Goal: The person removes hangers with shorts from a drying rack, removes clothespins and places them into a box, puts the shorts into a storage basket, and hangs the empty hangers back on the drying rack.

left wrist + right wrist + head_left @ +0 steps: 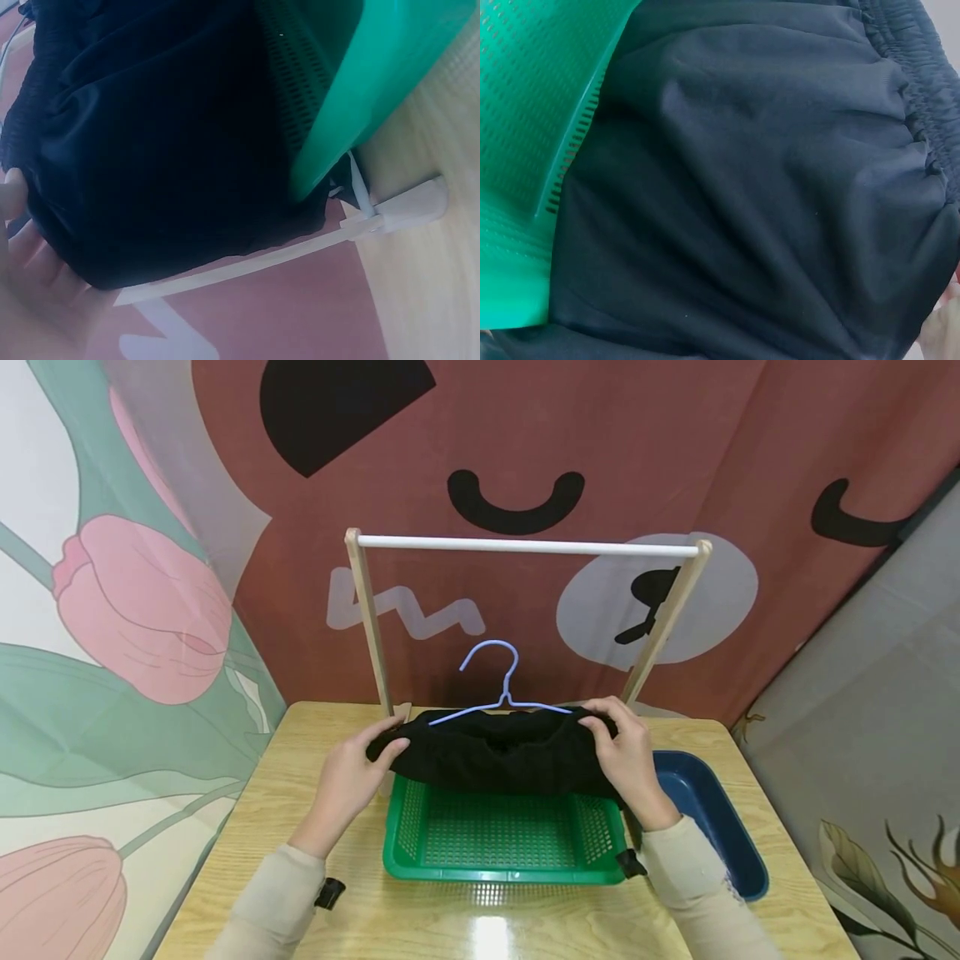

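A black garment with a gathered elastic waistband (495, 764) is held up above the table, its waist opening facing upward. My left hand (351, 777) pinches its left end between thumb and fingers, and my right hand (628, 756) pinches the right end. Between the hands a light blue hanger (507, 697) stands hook up, its shoulders reaching into the waist opening; its lower part is hidden. In the left wrist view my left thumb and fingers (34, 277) are at the waistband corner. The right wrist view shows the gathered waistband (907, 82) and wrinkled black cloth, my hand barely in sight.
Below the garment sits a green perforated basket (506, 875) on the wooden table (300, 827). To the right lies a dark blue tray (720, 818). Behind stands a rack with wooden posts and a white rail (525, 545), before a printed curtain backdrop.
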`<state>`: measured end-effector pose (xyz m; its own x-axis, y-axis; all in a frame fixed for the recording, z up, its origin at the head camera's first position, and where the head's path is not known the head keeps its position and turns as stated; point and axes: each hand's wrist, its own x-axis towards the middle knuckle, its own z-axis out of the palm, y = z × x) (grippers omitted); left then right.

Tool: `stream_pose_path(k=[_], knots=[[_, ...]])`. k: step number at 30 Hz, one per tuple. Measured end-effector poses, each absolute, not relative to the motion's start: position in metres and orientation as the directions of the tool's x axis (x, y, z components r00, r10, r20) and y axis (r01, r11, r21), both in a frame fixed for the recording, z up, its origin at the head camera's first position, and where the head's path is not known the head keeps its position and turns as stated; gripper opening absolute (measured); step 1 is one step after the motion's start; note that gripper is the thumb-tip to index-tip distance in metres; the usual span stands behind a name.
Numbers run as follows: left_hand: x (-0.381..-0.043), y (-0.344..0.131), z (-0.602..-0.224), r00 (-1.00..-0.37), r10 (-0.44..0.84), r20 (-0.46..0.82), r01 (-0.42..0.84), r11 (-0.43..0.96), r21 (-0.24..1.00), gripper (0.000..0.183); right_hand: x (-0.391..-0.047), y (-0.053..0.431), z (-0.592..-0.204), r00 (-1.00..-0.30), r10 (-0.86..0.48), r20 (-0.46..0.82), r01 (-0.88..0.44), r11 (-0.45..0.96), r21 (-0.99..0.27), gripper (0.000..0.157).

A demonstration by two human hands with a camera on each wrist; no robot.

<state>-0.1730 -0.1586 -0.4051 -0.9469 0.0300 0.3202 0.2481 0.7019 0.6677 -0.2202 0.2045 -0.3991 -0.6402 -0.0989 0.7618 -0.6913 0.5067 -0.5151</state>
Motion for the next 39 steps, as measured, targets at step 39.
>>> stream_pose_path(k=[39], knots=[[-0.2, -0.111, -0.378, -0.811, 0.163, 0.562, 0.51, 0.669, 0.542, 0.021, -0.205, 0.172, -0.37, -0.674, -0.075, 0.735, -0.675, 0.466, -0.571, 0.015]])
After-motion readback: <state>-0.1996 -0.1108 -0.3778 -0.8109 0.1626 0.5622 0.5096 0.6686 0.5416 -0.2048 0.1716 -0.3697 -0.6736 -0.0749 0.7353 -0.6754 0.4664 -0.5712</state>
